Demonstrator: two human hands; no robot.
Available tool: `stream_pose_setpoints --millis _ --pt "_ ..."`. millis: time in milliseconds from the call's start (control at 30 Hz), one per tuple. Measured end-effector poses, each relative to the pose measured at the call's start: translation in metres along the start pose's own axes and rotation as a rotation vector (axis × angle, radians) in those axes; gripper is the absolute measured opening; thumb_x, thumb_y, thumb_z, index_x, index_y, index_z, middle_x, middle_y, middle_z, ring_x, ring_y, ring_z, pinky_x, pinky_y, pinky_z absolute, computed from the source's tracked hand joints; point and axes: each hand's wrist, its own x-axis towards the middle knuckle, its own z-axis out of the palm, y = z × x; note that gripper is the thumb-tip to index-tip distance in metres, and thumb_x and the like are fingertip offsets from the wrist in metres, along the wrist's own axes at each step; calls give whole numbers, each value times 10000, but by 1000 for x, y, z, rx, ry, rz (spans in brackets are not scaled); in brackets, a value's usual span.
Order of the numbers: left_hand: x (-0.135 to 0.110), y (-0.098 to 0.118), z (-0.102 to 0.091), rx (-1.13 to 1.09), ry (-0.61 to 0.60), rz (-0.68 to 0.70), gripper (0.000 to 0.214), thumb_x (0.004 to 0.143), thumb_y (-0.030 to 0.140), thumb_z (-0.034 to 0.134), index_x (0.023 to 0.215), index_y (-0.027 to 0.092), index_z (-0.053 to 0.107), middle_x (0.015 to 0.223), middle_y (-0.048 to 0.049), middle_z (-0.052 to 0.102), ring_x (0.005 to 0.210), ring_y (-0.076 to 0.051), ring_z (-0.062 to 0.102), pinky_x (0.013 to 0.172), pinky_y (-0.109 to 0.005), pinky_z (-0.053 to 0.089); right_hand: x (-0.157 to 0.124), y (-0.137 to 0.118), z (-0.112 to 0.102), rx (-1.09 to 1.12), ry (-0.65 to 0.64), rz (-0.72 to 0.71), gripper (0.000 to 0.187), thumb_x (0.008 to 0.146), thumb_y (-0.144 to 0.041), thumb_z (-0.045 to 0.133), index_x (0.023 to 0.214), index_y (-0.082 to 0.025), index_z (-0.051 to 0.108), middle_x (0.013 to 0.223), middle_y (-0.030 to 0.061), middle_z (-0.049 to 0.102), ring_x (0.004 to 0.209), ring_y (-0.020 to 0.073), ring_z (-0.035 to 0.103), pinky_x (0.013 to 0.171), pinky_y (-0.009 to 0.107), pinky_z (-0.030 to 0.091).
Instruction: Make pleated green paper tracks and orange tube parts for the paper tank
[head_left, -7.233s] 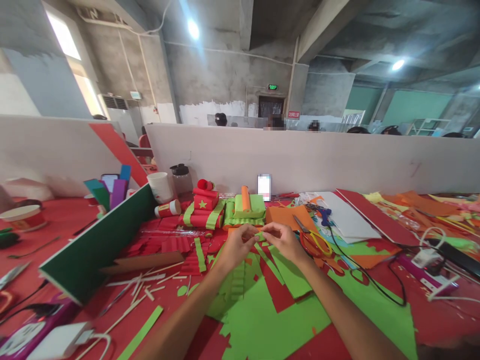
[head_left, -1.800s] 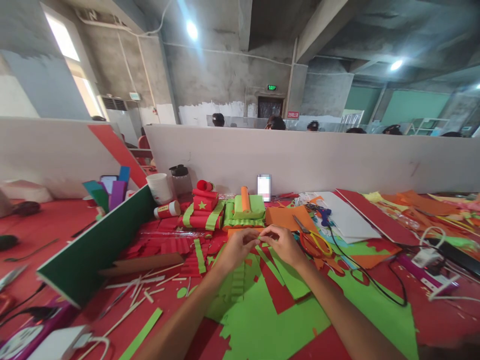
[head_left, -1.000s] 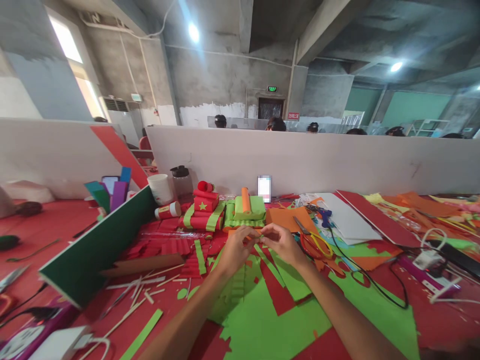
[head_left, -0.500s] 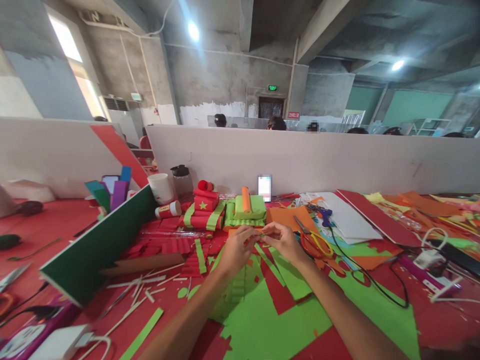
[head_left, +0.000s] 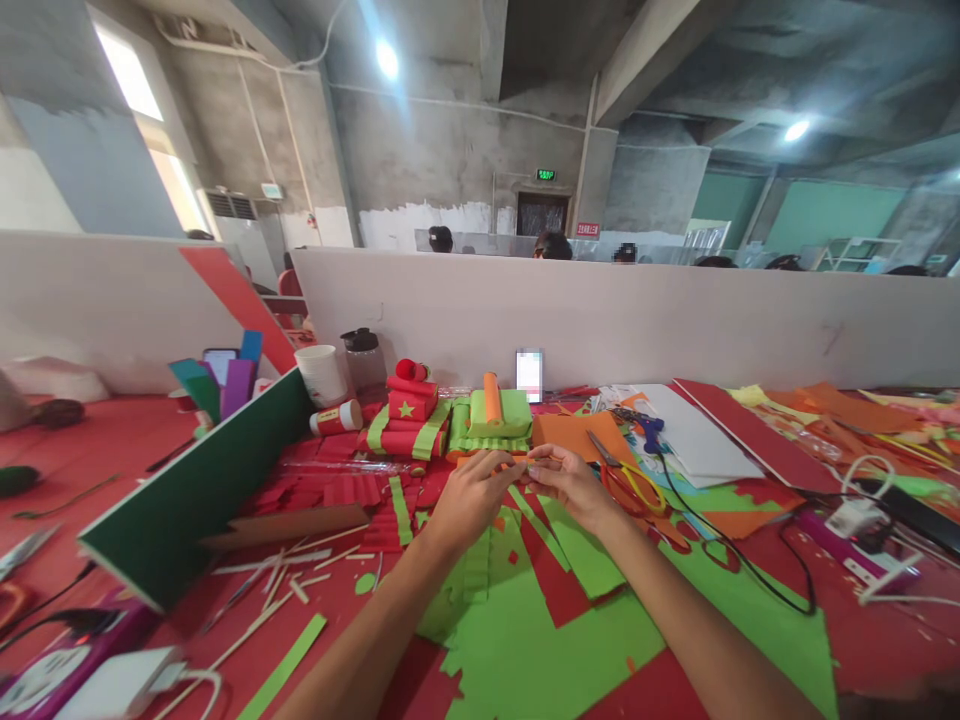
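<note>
The left hand (head_left: 471,497) nearly meets the right hand (head_left: 574,485) above green paper (head_left: 555,660). I can't tell whether their fingers are clamped on anything.

Two hands (head_left: 471,495), one red model (head_left: 421,403), one green model (head_left: 513,412), one star (head_left: 406,410), two phones (head_left: 529,375), one bottle (head_left: 364,362), one glue gun (head_left: 649,430), one green board (head_left: 202,485), two power strips (head_left: 823,530), one exit sign (head_left: 545,175), one red sign (head_left: 588,230).

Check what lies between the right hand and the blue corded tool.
The scissors lie between the right hand and the blue corded tool, partly over an orange sheet; the head view shows this.
</note>
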Motion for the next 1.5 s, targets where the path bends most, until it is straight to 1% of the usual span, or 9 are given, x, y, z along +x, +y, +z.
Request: stream_pose_setpoints --millis 233,400,533,667,800,1067,1167,1333,1500 --pt "0 1 -1 -49 2 -31 347 905 123 457 1161 278 633 1031 -83 618 899 -193 576 776 -298 486 0 0 1 11 9 -4 370 642 -294 817 936 -188 620 878 33 712 800 180 700 737 292 558" --pt "3 5 5 -439 69 -269 237 904 251 525 1099 247 659 1023 -73 614 900 -180 606 782 -279 502 0 0 4 -78 18 -88 325 646 -301 810 896 -195 631 785 4 699 695 152 679 705 293 554" --pt "6 7 7 -754 58 -449 279 856 337 599 1083 177 634 942 -73 640 805 -176 635 721 -279 524 0 -3 5 -166 25 -185 267 683 -320 778 878 -197 643 781 5 695 704 161 674 729 313 555" --pt "8 9 7 -954 26 -522 305 848 364 607 1061 146 626 891 -73 686 806 -185 651 709 -276 520 -2 -5 7 -237 9 -230 244 708 -336 757 881 -198 653 809 25 707 732 184 680 730 329 553" --pt "11 10 4 -1044 67 -580 261 807 373 655 906 131 652 786 -57 702 734 -176 655 693 -267 513 -3 -4 8 -294 5 -253 223 718 -326 752 876 -197 663 835 31 711 747 184 681 715 310 551" --pt "13 8 2 -1036 72 -612 252 764 378 693 799 129 674 697 -46 678 653 -159 620 622 -242 482 -2 -3 8 -348 11 -242 249 715 -350 751 888 -194 664 851 32 706 770 185 672 728 301 537" --pt "11 8 6 -996 70 -589 228 778 361 672 776 133 669 690 -41 666 657 -156 605 622 -238 467 -4 -4 9 -433 -3 -258 236 740 -367 725 878 -185 663 847 37 693 781 184 653 708 290 522" --pt "7 7 9 -851 42 -551 169 803 293 618 744 137 645 644 -15 613 608 -133 546 574 -219 413 -8 -6 14 -676 6 -345 172 813 -346 642 814 -174 653 754 25 659 696 163 609 656 265 478" --pt "6 10 7 -624 -17 -499 74 797 187 558 740 155 593 603 19 547 558 -109 479 528 -203 343 -9 -4 21 -812 48 -405 87 800 -236 622 742 -179 591 675 -5 613 629 148 571 609 243 433"
